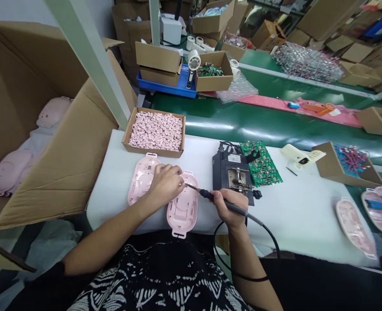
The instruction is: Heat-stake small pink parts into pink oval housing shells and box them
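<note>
Two pink oval plastic shells lie side by side on the white mat: one [141, 177] to the left, one [183, 207] nearer me. My left hand [165, 182] rests curled over the gap between them, fingers pinched on something too small to name. My right hand [229, 205] grips a black soldering iron [225, 204] like a pen. Its metal tip points left and meets the fingertips of my left hand above the nearer shell. The iron's black cable [268, 235] loops down off the table edge.
A cardboard box of small pink parts [156, 130] stands behind the shells. A black fixture [231, 175] and green circuit boards [261, 163] sit to the right, then a white device [303, 157] and a box of blue-red parts [346, 166]. A large carton with pink shells [32, 142] is left. More shells [356, 226] lie far right.
</note>
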Motion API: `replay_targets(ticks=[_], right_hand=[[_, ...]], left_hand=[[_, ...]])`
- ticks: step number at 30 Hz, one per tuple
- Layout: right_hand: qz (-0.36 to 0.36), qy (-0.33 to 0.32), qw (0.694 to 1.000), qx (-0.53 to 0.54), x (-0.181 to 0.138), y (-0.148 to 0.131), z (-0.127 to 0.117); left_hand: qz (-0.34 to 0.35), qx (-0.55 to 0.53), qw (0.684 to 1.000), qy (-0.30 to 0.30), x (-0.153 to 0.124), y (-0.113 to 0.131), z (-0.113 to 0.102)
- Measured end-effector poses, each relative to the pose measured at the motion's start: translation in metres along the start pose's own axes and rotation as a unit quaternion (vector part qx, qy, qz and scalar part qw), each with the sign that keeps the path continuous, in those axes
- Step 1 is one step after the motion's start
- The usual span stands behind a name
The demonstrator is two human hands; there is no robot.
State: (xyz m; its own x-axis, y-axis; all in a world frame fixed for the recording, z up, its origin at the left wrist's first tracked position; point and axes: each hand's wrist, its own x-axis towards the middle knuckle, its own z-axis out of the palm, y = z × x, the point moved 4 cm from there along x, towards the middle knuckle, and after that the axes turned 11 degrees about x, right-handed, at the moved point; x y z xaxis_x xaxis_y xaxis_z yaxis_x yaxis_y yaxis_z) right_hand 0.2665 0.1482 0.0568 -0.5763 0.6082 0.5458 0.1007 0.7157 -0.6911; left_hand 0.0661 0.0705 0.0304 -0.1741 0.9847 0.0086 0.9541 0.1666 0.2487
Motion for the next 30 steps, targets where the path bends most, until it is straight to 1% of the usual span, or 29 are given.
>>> replay_targets(ticks=[5, 8, 12, 17, 30], right_hand=[[0.007, -0.010, 1.000, -0.028, 0.002, 0.001, 0.002], [0.009, -0.018, 1.000, -0.023, 0.003, -0.001, 0.003], [0.019, -0.039, 0.999, -0.006, 0.004, 0.001, 0.005], [0.017, -0.045, 0.999, -0.009, 0.003, 0.004, 0.006], [0.015, -0.051, 0.998, -0.019, 0.006, 0.000, 0.008]], left_hand=[[0.010, -0.030, 0.999, -0.005, -0.001, -0.007, 0.003], [0.019, -0.041, 0.999, -0.008, 0.000, -0.012, 0.006], [0.022, -0.033, 0.999, 0.010, -0.003, -0.010, 0.007], [0.027, -0.020, 0.999, 0.031, -0.007, -0.008, 0.008], [0.036, -0.019, 0.999, 0.025, -0.007, -0.010, 0.008]])
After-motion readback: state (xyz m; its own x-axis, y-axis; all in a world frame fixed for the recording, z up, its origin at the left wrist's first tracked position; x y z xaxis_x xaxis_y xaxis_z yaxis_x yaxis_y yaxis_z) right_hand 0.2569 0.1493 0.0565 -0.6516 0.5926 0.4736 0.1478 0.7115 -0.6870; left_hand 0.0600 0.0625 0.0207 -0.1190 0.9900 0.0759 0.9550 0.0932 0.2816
